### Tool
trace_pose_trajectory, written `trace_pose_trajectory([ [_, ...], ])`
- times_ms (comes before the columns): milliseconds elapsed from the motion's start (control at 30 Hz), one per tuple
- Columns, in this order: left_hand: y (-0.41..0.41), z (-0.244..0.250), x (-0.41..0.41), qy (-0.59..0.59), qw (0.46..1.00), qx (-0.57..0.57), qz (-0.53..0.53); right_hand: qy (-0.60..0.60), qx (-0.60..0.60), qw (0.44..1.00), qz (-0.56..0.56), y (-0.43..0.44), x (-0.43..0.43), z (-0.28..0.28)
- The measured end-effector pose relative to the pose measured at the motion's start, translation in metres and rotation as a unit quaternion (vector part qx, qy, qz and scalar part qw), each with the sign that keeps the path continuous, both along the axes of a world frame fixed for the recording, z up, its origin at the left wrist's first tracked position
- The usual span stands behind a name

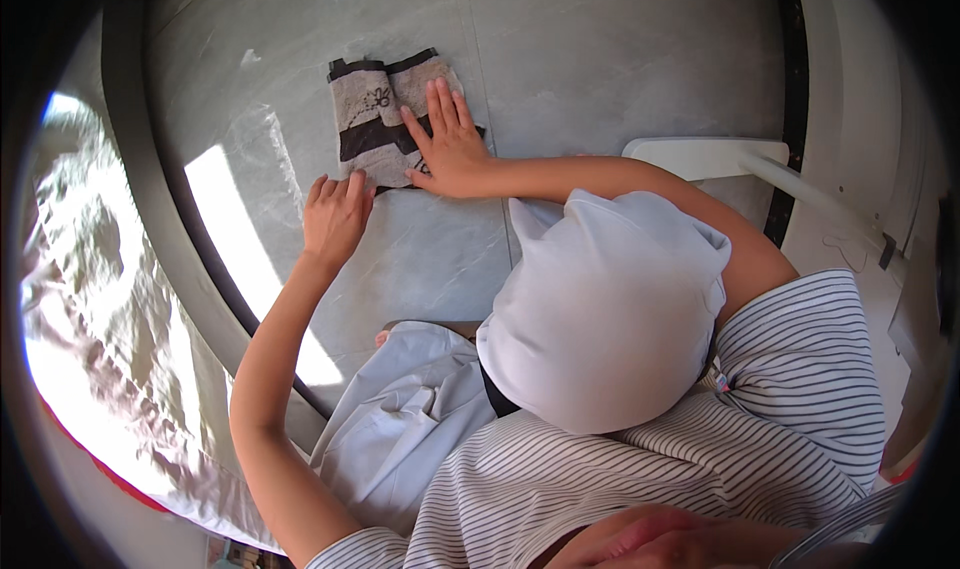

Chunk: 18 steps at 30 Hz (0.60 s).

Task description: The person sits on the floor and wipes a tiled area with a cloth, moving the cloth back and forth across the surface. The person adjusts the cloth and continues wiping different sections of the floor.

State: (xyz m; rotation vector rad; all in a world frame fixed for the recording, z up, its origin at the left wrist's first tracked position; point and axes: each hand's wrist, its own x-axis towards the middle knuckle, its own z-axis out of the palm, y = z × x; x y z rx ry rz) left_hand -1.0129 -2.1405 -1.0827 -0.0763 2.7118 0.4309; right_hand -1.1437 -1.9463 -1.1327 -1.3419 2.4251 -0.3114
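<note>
A beige and black towel-like cloth (364,130), with dark edges and small dark motifs, lies folded or overlapped on the grey marbled tile surface. My right hand (454,145) rests palm down on its right part, fingers spread. At the cloth's lower left corner is my left hand (335,213), its fingers bent and fingertips touching the edge; whether they pinch it cannot be told. A large white fabric piece with pointed corners, like a cap (607,314), covers the view between my arms and hides part of my lap.
A white flat bar with a tube (697,158) stands at the right, near a dark edge strip. On the left, a grey frame (135,119) borders the tiles, with crumpled, brightly lit fabric (112,299) beyond it. A sunlit patch (232,209) crosses the tiles. Light grey fabric (405,419) covers my legs.
</note>
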Motion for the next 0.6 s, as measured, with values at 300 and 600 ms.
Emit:
trace_pose_trajectory([
  [300, 0.119, -0.068, -0.087, 0.201, 0.956, -0.015, 0.211, 0.06, -0.015, 0.998, 0.028, 0.055, -0.077, 0.003],
  [600, 0.097, -0.094, -0.124, 0.331, 0.918, -0.042, 0.213, 0.152, -0.102, 0.982, -0.034, 0.009, -0.102, -0.042],
])
